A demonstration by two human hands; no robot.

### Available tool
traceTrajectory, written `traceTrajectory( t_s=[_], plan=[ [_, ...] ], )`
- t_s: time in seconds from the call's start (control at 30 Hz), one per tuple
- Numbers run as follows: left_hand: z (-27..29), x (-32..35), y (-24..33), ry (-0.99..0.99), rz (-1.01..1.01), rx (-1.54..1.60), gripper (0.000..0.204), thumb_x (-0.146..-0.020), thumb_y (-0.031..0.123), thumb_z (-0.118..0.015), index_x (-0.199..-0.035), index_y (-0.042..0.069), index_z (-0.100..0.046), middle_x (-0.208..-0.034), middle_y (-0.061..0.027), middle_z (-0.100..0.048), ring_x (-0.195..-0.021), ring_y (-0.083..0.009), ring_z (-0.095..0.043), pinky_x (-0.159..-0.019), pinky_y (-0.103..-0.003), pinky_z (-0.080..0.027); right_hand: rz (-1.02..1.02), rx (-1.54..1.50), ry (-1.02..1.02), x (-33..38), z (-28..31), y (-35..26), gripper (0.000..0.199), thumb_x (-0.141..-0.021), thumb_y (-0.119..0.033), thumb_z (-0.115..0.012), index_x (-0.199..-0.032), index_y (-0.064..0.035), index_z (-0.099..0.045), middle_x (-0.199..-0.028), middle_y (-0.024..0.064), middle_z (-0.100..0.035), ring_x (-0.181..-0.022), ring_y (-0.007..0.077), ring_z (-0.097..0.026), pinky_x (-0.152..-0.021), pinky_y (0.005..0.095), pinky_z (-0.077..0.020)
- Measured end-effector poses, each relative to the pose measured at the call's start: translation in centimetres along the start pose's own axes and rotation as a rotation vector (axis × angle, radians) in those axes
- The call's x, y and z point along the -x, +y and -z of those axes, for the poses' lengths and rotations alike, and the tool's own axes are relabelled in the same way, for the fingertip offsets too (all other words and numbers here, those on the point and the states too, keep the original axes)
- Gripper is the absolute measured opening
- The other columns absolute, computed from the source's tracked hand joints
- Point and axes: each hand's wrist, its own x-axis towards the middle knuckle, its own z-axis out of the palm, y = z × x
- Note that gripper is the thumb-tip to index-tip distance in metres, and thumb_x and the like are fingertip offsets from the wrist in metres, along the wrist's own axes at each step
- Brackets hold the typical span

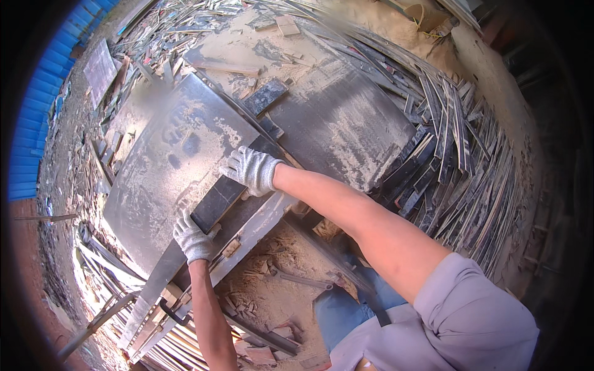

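Gloved left hand [193,238] and right hand [250,169] grip pressed on dark board [218,201], dusty saw table [167,167], sawdust everywhere

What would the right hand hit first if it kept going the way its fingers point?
The right hand points up-left over the dark strip, so it would likely slide onto the big dusty board first; height above it is unclear.

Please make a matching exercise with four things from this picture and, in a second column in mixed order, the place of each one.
1 left hand
2 right hand
3 dark plank
4 pile of strips

a near end of the plank
b right of the table
c far end of the plank
d on the dusty table

Pairs: 1-a, 2-c, 3-d, 4-b
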Motion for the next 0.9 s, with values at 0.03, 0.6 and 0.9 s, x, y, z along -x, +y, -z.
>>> traceTrajectory(
  t_s=[0.03,0.6,0.9],
  plan=[
    [0.0,0.1,0.0,-0.004,-0.004,-0.005,0.119,-0.064,0.059,-0.091,-0.154,0.005,-0.035,-0.151,-0.0242,-0.044,-0.14,-0.0447,-0.041,-0.119,-0.055,-0.03,-0.005,-0.05,-0.03,0.0,0.5,0.0,0.097,-0.088,-0.062,-0.068,-0.156,0.0007,-0.04,-0.152,0.0194,-0.05,-0.133,0.0323,-0.051,-0.114,0.0456,-0.034],
    [12.4,-1.4,6.2,-0.01,-0.02,0.333,0.135,-0.051,0.051,-0.097,-0.157,0.003,-0.03,-0.138,-0.0186,-0.047,-0.133,-0.0392,-0.044,-0.123,-0.056,-0.023,0.051,-0.224,-0.255,0.0,14.3,9.5,0.057,-0.065,-0.037,-0.084,-0.106,-0.0053,-0.06,-0.101,0.0162,-0.062,-0.1,0.0332,-0.062,-0.084,0.0454,-0.0485],
    [14.1,2.1,-0.7,0.128,1.956,1.555,0.125,-0.081,0.1,-0.022,-0.161,0.005,-0.032,-0.162,-0.0155,-0.039,-0.149,-0.0322,-0.036,-0.123,-0.045,-0.031,0.017,-0.288,-0.161,6.7,32.4,22.7,0.085,-0.049,-0.025,-0.094,-0.12,-0.0054,-0.052,-0.104,0.0165,-0.058,-0.095,0.0382,-0.059,-0.084,0.0497,-0.0468]
  ],
)
